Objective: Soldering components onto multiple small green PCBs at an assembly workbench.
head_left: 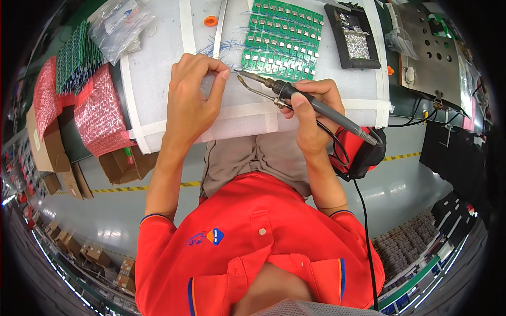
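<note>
My right hand (312,118) is wrapped round a soldering iron (337,120) with a grey and black handle. Its tip points left, and a thin curved metal tube runs alongside it. Close to that tip, my left hand (191,100) has thumb and forefinger pinched together; whatever lies between them is too small to make out. Just beyond both hands lies a green circuit board panel (284,39) with rows of small silvery parts. Thin blue wires (224,47) stick out from its left side and lie across its rows.
A black tray (358,45) of small metal parts stands right of the panel. Farther right is a metal box (435,58) with holes. Pink bubble wrap (100,113), stacked wired boards (79,58) and a clear bag (120,26) sit left. The iron's cable hangs beside my right arm.
</note>
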Demonstrator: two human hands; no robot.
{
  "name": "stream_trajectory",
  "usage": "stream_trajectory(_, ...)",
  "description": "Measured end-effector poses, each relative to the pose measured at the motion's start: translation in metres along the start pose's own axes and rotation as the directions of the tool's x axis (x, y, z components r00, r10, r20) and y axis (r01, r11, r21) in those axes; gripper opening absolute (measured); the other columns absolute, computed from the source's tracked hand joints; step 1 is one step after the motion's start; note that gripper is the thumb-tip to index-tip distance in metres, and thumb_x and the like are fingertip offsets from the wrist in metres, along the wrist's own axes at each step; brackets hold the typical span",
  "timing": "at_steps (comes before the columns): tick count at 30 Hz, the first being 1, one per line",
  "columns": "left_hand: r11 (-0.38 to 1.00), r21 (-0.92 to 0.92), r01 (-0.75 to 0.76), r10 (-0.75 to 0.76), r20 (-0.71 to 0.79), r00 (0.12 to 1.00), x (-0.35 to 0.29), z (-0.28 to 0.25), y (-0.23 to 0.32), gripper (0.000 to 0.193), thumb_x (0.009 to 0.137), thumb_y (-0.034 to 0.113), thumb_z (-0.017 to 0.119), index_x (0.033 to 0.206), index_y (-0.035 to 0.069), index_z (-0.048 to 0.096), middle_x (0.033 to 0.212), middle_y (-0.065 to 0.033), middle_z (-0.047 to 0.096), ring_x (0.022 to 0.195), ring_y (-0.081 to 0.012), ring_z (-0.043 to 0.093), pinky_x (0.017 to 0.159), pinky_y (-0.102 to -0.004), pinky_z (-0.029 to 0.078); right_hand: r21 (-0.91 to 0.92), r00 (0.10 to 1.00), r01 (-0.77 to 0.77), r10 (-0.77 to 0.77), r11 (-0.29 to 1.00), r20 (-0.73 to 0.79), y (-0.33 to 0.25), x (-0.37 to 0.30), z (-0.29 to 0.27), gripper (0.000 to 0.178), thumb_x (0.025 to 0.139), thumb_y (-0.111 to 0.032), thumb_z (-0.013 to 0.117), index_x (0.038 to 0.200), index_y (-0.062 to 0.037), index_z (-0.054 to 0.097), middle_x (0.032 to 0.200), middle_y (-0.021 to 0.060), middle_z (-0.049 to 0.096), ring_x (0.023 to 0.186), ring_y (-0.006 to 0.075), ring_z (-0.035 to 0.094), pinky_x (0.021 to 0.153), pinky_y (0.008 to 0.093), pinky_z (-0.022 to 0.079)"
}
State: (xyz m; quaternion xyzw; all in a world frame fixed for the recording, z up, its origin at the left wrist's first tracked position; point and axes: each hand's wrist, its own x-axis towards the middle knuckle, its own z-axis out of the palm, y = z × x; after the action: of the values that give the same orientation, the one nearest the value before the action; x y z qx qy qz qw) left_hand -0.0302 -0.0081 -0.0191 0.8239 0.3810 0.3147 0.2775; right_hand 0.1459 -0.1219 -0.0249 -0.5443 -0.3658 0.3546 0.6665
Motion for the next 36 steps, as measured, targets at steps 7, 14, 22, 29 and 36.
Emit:
stream_trajectory(7,1.000,-0.009,0.013,-0.013,-0.016,1.000,-0.0004,0.0009,-0.0017,0.005,0.084,0.004,0.067,0.084,0.003,0.062,0.082,-0.0050,0.063,0.081,-0.0221,0.055,0.078,-0.0337,0.041,0.028,0.999,-0.034,0.034,0.999,-0.009,-0.0029,0.0002,-0.0016,0.017,0.089,-0.007,0.062,0.099,0.0047,0.053,0.093,0.0178,0.064,0.059,0.0133,0.062,0.052,0.0240,0.051)
stream_trajectory(14,1.000,0.008,0.000,0.000,-0.017,1.000,-0.0002,0.0015,-0.0004,0.005,0.084,0.004,0.067,0.084,0.003,0.062,0.082,-0.0056,0.062,0.081,-0.0228,0.055,0.077,-0.0337,0.042,0.014,1.000,-0.020,0.019,1.000,0.016,-0.0005,0.0004,-0.0021,0.018,0.090,-0.008,0.062,0.100,0.0046,0.053,0.086,0.0166,0.065,0.058,0.0133,0.062,0.053,0.0234,0.051)
stream_trajectory(22,1.000,-0.019,-0.003,0.002,-0.050,0.999,-0.0005,0.0021,-0.0004,0.006,0.083,0.002,0.067,0.084,0.002,0.061,0.081,-0.0071,0.062,0.079,-0.0237,0.056,0.075,-0.0336,0.045,0.008,0.999,-0.021,0.020,1.000,0.043,-0.0010,0.0019,-0.0010,0.019,0.091,-0.009,0.062,0.101,0.0044,0.053,0.081,0.0163,0.066,0.060,0.0133,0.063,0.057,0.0234,0.052)
stream_trajectory(29,1.000,-0.018,-0.014,0.013,-0.074,0.997,0.0001,0.0029,-0.0006,0.006,0.083,-0.001,0.066,0.083,0.000,0.061,0.080,-0.0082,0.062,0.077,-0.0237,0.056,0.071,-0.0334,0.047,-0.066,0.995,0.029,-0.022,0.997,0.102,0.0040,0.0036,-0.0055,0.020,0.091,-0.009,0.063,0.101,0.0044,0.052,0.083,0.0188,0.066,0.060,0.0135,0.064,0.058,0.0240,0.053)
stream_trajectory(36,0.997,-0.071,0.029,-0.035,-0.080,0.996,0.0042,-0.0021,0.0019,0.004,0.083,0.000,0.065,0.083,0.000,0.061,0.078,-0.0085,0.062,0.075,-0.0231,0.056,0.068,-0.0337,0.048,0.039,0.999,0.006,-0.007,0.999,0.034,-0.0005,0.0021,-0.0066,0.018,0.091,-0.009,0.061,0.100,0.0031,0.051,0.093,0.0231,0.066,0.058,0.0138,0.061,0.056,0.0240,0.052)
